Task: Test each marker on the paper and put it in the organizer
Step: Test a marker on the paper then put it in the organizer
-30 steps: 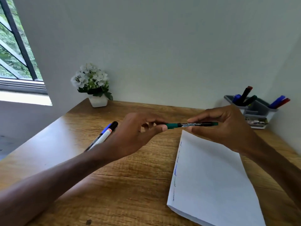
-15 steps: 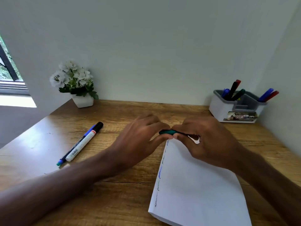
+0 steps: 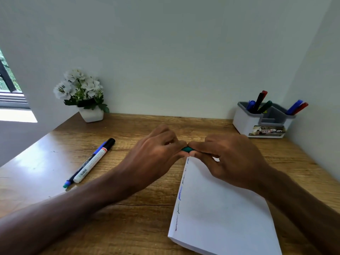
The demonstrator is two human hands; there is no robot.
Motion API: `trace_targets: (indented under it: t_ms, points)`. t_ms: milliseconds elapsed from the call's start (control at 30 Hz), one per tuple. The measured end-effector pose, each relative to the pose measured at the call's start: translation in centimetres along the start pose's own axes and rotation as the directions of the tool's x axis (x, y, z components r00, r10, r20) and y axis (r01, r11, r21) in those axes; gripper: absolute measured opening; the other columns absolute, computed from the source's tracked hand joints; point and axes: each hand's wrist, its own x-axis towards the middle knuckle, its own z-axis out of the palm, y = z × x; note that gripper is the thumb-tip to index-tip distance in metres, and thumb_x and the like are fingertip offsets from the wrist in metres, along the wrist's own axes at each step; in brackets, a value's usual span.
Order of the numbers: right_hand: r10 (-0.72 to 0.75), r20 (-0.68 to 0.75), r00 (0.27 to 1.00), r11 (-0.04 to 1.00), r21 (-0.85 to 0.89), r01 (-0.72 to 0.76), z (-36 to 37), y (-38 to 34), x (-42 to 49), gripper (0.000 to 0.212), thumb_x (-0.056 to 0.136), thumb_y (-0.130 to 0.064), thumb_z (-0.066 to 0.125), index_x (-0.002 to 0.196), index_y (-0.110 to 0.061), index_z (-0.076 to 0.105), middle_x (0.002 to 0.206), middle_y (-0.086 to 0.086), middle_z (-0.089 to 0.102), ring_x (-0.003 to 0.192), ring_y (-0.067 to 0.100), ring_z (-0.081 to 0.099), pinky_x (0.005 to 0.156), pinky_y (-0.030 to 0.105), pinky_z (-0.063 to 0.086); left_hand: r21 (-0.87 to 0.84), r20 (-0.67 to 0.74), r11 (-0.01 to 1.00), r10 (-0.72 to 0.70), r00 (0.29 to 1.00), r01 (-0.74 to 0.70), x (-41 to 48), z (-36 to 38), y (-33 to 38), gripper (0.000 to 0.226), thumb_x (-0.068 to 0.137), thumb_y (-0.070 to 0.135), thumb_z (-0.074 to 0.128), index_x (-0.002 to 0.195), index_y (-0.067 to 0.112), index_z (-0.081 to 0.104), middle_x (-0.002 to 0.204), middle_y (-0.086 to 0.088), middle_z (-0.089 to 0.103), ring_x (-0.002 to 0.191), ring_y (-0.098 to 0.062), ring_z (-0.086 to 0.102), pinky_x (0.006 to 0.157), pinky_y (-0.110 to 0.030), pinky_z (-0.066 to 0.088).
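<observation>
A green marker [image 3: 187, 149] is pinched between both hands just above the top left corner of the white paper stack [image 3: 224, 214]; only its green cap end shows. My left hand [image 3: 156, 155] grips that cap end, and my right hand [image 3: 230, 159] is closed over the barrel, hiding it. Short scribbles in several colours run down the paper's left margin. The white and grey organizer [image 3: 246, 122] stands at the back right with several markers upright in it. Two more markers [image 3: 92, 161] lie side by side on the desk to the left.
A white pot of white flowers [image 3: 83, 96] sits at the back left corner of the wooden desk [image 3: 128, 227]. Walls close the desk at the back and right. A window is at the far left.
The hands have come together along the green marker, so its barrel is now covered. They dropped down to the paper's top corner as the view shifted.
</observation>
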Motion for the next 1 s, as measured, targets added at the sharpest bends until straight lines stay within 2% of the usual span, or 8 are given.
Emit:
trace_targets:
  t_ms: [267, 367, 433, 500, 600, 667, 867, 1000]
  points:
    - [0.199, 0.066, 0.978, 0.980, 0.009, -0.200, -0.2, -0.1, 0.6, 0.052, 0.101, -0.059, 0.029, 0.108, -0.032, 0.074, 0.076, -0.010, 0.072, 0.063, 0.010, 0.061, 0.056, 0.026, 0.045, 0.121, 0.116, 0.990, -0.087, 0.989, 0.073, 0.0, 0.1, 0.1, 0.021, 0.095, 0.030, 0.063, 0.110, 0.015, 0.066, 0.097, 0.000, 0.071, 0.094, -0.016, 0.063, 0.075, -0.029, 0.050]
    - [0.409, 0.078, 0.909, 0.872, 0.261, -0.415, -1.0, 1.6, -0.1, 0.032, 0.104, -0.038, 0.031, 0.110, -0.031, 0.062, 0.069, -0.003, 0.067, 0.062, 0.018, 0.060, 0.059, 0.032, 0.044, 0.017, 0.168, 0.968, -0.251, 0.953, 0.252, 0.1, -0.3, -0.3, 0.028, 0.104, 0.030, 0.049, 0.126, 0.015, 0.058, 0.111, -0.002, 0.071, 0.107, -0.018, 0.063, 0.085, -0.027, 0.041]
    - [0.579, 0.093, 0.810, 0.583, 0.647, -0.491, -1.6, 2.2, -0.1, 0.027, 0.105, -0.012, 0.037, 0.110, -0.027, 0.059, 0.070, 0.002, 0.069, 0.061, 0.030, 0.055, 0.056, 0.038, 0.044, -0.079, 0.196, 0.935, -0.325, 0.925, 0.345, -0.2, -0.4, -0.8, 0.025, 0.107, 0.021, 0.049, 0.130, 0.018, 0.053, 0.113, 0.003, 0.067, 0.103, -0.012, 0.060, 0.083, -0.027, 0.044]
    - [0.677, 0.209, 0.706, 0.211, 0.864, -0.458, -1.9, 2.5, 0.3, 0.033, 0.103, 0.002, 0.037, 0.101, -0.020, 0.062, 0.073, 0.006, 0.070, 0.059, 0.022, 0.048, 0.048, 0.029, 0.038, -0.186, 0.226, 0.905, -0.340, 0.913, 0.383, -0.6, -0.4, -0.9, 0.021, 0.106, 0.011, 0.048, 0.124, 0.021, 0.052, 0.108, 0.011, 0.064, 0.090, -0.002, 0.058, 0.075, -0.026, 0.047]
    - [0.630, 0.384, 0.676, -0.190, 0.919, -0.345, -2.1, 2.5, 0.5, 0.041, 0.101, 0.006, 0.035, 0.111, -0.011, 0.070, 0.093, 0.011, 0.075, 0.071, 0.015, 0.062, 0.051, 0.022, 0.052, -0.357, 0.244, 0.860, -0.292, 0.925, 0.366, -1.0, -0.6, -0.5, 0.023, 0.103, -0.001, 0.044, 0.112, 0.018, 0.053, 0.097, 0.010, 0.063, 0.087, -0.006, 0.062, 0.071, -0.017, 0.044]
    - [0.575, 0.429, 0.697, -0.307, 0.903, -0.302, -1.7, 2.5, 0.3, 0.040, 0.097, 0.008, 0.041, 0.122, -0.008, 0.069, 0.107, 0.012, 0.076, 0.083, 0.014, 0.071, 0.062, 0.022, 0.061, -0.432, 0.238, 0.822, -0.292, 0.926, 0.370, -0.9, -0.7, -0.1, 0.028, 0.098, -0.009, 0.044, 0.104, 0.015, 0.055, 0.087, 0.006, 0.062, 0.081, -0.015, 0.061, 0.066, -0.022, 0.045]
    - [0.584, 0.378, 0.718, -0.034, 0.896, -0.444, 0.3, 1.2, -0.2, 0.022, 0.088, -0.019, 0.070, 0.106, -0.008, 0.073, 0.092, 0.015, 0.074, 0.083, 0.023, 0.071, 0.061, 0.029, 0.060, -0.594, 0.291, 0.692, -0.291, 0.912, 0.410, -0.5, -1.0, 0.7, 0.022, 0.090, 0.000, 0.047, 0.095, 0.016, 0.061, 0.075, 0.005, 0.059, 0.068, -0.014, 0.054, 0.061, -0.031, 0.043]
    - [0.653, 0.344, 0.674, 0.059, 0.865, -0.498, 1.7, 0.2, -0.2, 0.019, 0.100, -0.016, 0.059, 0.099, -0.001, 0.071, 0.080, 0.018, 0.073, 0.077, 0.028, 0.066, 0.060, 0.032, 0.058, -0.538, 0.385, 0.698, -0.295, 0.875, 0.472, -0.6, -0.4, 1.2, 0.018, 0.096, 0.019, 0.066, 0.114, 0.023, 0.065, 0.074, 0.008, 0.057, 0.063, -0.002, 0.051, 0.059, -0.011, 0.037]
